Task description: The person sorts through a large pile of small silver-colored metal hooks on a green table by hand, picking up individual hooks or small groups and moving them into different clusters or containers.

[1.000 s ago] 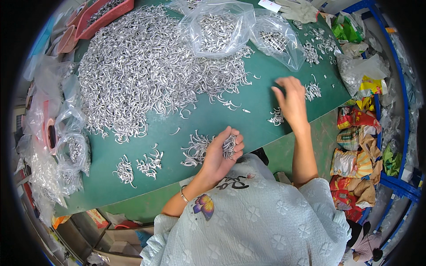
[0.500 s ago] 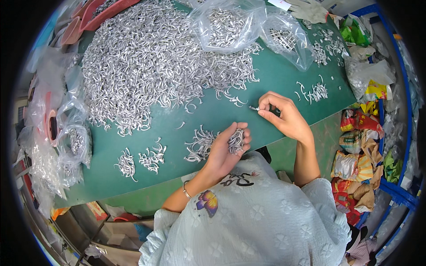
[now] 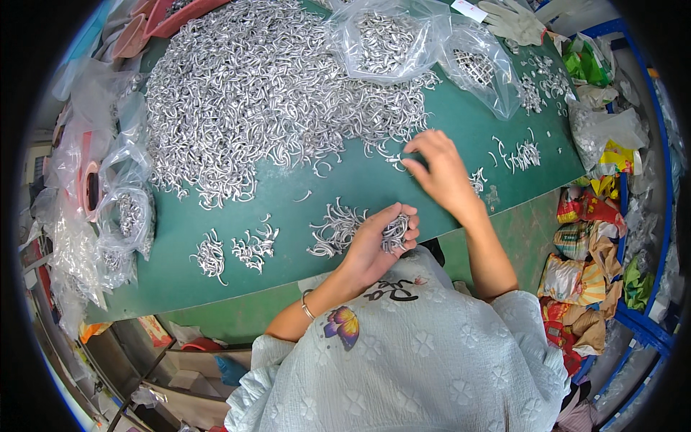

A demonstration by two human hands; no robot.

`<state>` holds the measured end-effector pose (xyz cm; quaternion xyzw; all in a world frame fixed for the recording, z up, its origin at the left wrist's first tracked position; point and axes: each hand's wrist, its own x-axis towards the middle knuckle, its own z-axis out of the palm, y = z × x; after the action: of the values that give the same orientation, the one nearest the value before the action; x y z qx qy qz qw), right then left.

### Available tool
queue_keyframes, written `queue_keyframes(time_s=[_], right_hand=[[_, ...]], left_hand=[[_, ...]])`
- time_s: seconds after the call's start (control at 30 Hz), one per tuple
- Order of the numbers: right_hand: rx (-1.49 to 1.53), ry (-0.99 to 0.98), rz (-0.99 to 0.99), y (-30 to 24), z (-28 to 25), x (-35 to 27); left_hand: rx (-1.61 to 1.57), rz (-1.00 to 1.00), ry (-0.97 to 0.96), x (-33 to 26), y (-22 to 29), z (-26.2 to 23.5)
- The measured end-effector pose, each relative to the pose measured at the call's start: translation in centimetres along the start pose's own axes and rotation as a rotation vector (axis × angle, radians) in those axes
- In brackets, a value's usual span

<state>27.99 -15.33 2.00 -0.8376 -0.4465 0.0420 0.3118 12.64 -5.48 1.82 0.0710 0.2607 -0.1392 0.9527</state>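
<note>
My left hand (image 3: 378, 241) is curled around a handful of small curved silver metal pieces (image 3: 394, 234), which show between thumb and fingers. Against its back lies a small heap of the same pieces (image 3: 335, 229). My right hand (image 3: 437, 169) hovers at the near edge of a big pile of curved metal pieces (image 3: 237, 93). Its thumb and index finger are apart, next to a few loose pieces (image 3: 392, 160), and nothing shows between them. Beside the right wrist lies another little group of pieces (image 3: 476, 180).
On the green table (image 3: 288, 277) sit two small heaps (image 3: 209, 257) at front left and another (image 3: 522, 155) at right. Clear plastic bags (image 3: 385, 47) of metal parts stand at the back, near a white glove (image 3: 512, 21). More bags (image 3: 126, 216) line the left edge. Blue shelving (image 3: 640, 327) rises on the right.
My right hand has moved up and left to the pile's edge. Its fingers, pinched on a small metal piece before, are now apart. The left hand keeps its handful; the whole view has shifted slightly.
</note>
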Motion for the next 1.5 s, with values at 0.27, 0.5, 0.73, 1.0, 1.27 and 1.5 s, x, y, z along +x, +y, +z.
queue_keyframes(time_s=[0.27,0.5,0.73,1.0,1.27,1.5], right_hand=[[0.545,-0.072,0.388,0.7,-0.4,-0.4],[1.468,-0.067,0.613,1.7,-1.3,-0.8],[0.631,-0.318,0.082,-2.9,-2.6,-1.5],[-0.003,-0.023,-0.143,-1.0,1.5,1.1],[0.154,0.016,0.228,0.9,-1.2,0.6],[-0.051,0.09,0.141,1.5,-0.9,0.4]], left_hand=[[-0.005,0.031,0.035,-0.3,0.2,0.0],[0.015,0.042,-0.006,-0.2,0.3,-0.3],[-0.004,0.174,0.097,-0.1,0.3,0.5],[0.032,0.053,0.015,-0.4,0.5,0.6],[0.056,0.006,0.043,-0.4,0.3,0.2],[0.042,0.006,0.047,-0.5,0.4,0.1]])
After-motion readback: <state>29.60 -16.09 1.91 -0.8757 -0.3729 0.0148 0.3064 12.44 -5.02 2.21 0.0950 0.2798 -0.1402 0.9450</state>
